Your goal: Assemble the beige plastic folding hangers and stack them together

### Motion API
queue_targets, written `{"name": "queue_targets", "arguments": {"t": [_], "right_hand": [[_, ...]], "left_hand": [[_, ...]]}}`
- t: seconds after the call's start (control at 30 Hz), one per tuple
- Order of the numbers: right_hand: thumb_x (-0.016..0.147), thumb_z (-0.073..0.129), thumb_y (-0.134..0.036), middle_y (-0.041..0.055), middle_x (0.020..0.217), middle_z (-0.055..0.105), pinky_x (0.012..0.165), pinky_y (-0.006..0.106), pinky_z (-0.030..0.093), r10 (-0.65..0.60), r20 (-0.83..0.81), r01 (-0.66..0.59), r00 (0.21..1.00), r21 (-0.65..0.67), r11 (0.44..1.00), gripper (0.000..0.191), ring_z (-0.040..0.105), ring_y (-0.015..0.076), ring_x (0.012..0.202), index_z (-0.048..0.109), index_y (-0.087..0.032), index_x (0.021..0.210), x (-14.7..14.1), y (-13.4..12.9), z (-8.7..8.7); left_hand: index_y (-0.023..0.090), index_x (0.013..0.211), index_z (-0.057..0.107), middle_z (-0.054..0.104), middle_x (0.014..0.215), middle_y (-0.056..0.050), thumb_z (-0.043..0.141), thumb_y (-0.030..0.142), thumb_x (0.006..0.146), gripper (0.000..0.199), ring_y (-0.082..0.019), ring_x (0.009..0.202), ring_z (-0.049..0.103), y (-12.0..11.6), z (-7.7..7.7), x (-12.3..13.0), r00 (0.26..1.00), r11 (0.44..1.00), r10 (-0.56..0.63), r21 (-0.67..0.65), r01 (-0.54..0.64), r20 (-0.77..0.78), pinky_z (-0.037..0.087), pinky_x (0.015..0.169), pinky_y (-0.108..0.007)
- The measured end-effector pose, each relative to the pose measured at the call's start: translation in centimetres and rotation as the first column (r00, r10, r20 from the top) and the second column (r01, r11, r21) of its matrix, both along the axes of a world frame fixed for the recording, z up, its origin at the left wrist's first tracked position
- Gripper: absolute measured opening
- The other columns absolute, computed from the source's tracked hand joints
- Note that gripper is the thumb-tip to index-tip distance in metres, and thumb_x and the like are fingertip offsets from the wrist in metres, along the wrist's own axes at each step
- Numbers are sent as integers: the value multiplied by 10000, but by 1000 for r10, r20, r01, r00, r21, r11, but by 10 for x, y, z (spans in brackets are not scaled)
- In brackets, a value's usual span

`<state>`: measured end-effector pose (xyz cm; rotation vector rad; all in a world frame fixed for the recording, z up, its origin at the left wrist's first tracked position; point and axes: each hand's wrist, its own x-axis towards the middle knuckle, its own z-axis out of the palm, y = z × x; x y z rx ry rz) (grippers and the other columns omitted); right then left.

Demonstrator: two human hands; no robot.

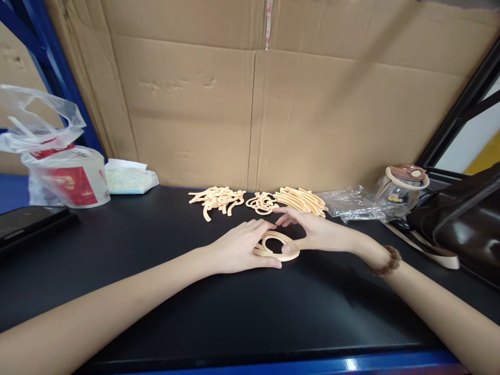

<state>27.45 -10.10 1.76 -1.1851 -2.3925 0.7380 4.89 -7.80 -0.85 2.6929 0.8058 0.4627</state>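
A small stack of beige rings (291,256), wood-like or plastic, lies on the black tabletop in front of me. My left hand (244,249) curls around its left side, thumb along the near edge and fingers at the far edge. From the right, my right hand (307,232) grips the rings, with the thumb on the near right part and the fingers arched over the far side. Just beyond my hands are a pile of short curved beige pieces (221,199), a small heap of beige loops (261,202) and a row of long curved strips (300,200).
At the left stand a plastic bag holding a tub (70,177), a pack of tissues (130,179) and a dark flat device (31,221). Right of the strips are crumpled clear plastic (353,203), a lidded bottle (400,187) and a dark bag (461,219). Cardboard (187,104) walls the back.
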Motion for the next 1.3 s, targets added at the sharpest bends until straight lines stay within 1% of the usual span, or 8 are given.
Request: {"name": "queue_targets", "arguments": {"t": [0.1,0.3,0.4,0.63,0.87,1.17,1.23,1.3], "right_hand": [[652,781,-487,86,1256,565,1031,430,387,10,84,-11,996,16,1000,987,519,244,1178,259,-251,1456,2,0,2],[733,732,-452,54,1169,615,984,384,421,38,78,-40,996,25,999,898,572,204,1078,251,-252,1465,-1,0,1],[770,691,-477,65,1160,616,973,372,432,21,83,-26,996,51,998,816,572,199,1074,302,-231,1444,2,2,-1],[866,589,-439,74,1180,601,909,359,468,-65,183,24,981,215,976,493,571,205,1048,513,-205,1293,5,8,-11],[929,500,-404,81,1135,590,901,374,466,-94,273,-9,957,353,936,366,564,222,1034,588,-182,1206,-2,8,-14],[950,459,-360,82,1108,586,915,386,465,-126,289,-15,949,441,897,317,555,223,1050,610,-187,1168,-7,9,-24],[947,465,-364,79,1112,594,901,377,470,-114,281,-19,953,430,903,310,562,219,1046,611,-193,1161,-7,10,-22],[942,476,-358,74,1110,613,875,364,478,-122,266,-2,956,424,905,295,579,214,1026,615,-199,1148,-5,11,-20]], "left_hand": [[211,1194,535,586,1142,-80,615,640,758,617,-267,1064,541,-2,8,-3,999,1000,19,-1,-19,-44,435,877,-369],[227,1230,535,589,1172,-45,662,571,742,610,-235,1070,552,-3,30,-13,990,998,40,-48,-47,-136,431,830,-288],[233,1204,570,611,1099,-30,645,547,746,560,-220,979,582,-4,45,-19,956,992,87,-66,-109,-279,427,757,-270],[208,1016,649,666,923,-31,740,398,609,459,-225,757,605,-10,80,-38,755,964,212,6,-265,-620,355,546,-265],[202,829,638,664,887,-65,750,234,506,343,-273,733,614,0,82,-87,556,889,404,169,-425,-727,331,528,-289],[132,1049,648,659,1017,-122,663,127,502,548,-327,876,629,32,85,-116,547,868,442,184,-462,-711,437,644,-305],[136,1119,636,657,1089,-136,713,180,484,640,-348,939,626,34,87,-116,558,857,438,139,-496,-705,466,717,-333],[162,1208,603,631,1205,-136,734,336,538,704,-352,1056,598,36,88,-114,621,852,447,95,-514,-644,464,826,-352]]}}
